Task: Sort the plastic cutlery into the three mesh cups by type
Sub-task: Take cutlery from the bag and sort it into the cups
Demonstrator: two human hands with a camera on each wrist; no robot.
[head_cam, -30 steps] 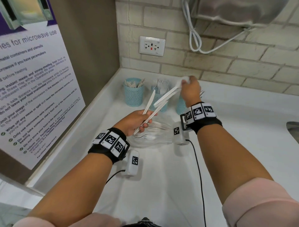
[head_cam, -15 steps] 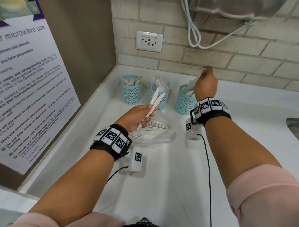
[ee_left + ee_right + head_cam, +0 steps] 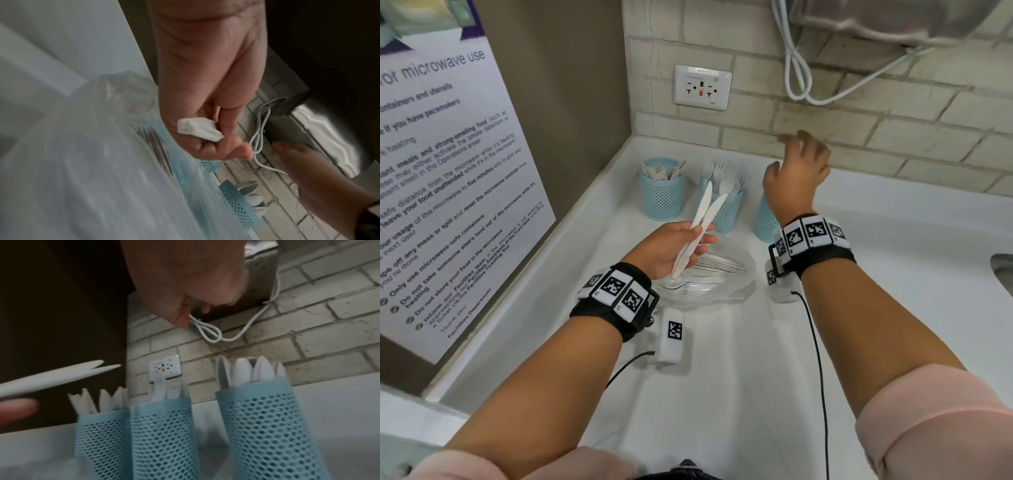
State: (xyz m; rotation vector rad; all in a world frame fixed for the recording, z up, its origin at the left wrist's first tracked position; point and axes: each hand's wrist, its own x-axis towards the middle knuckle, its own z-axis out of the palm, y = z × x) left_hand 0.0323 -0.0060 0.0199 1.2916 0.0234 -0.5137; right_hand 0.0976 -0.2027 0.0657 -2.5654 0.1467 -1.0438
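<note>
Holding two knives (image 3: 697, 233) pinched in the left hand (image 3: 671, 250), the person hovers the empty right hand (image 3: 796, 168), fingers loosely spread, over the spoon cup (image 3: 265, 418). Next, probably, the knives go into the knife cup (image 3: 661, 193) at far left.

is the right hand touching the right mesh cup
Apart. The right wrist view shows the right hand empty and raised well above the spoons in the right mesh cup, with brick wall visible between them.
</note>
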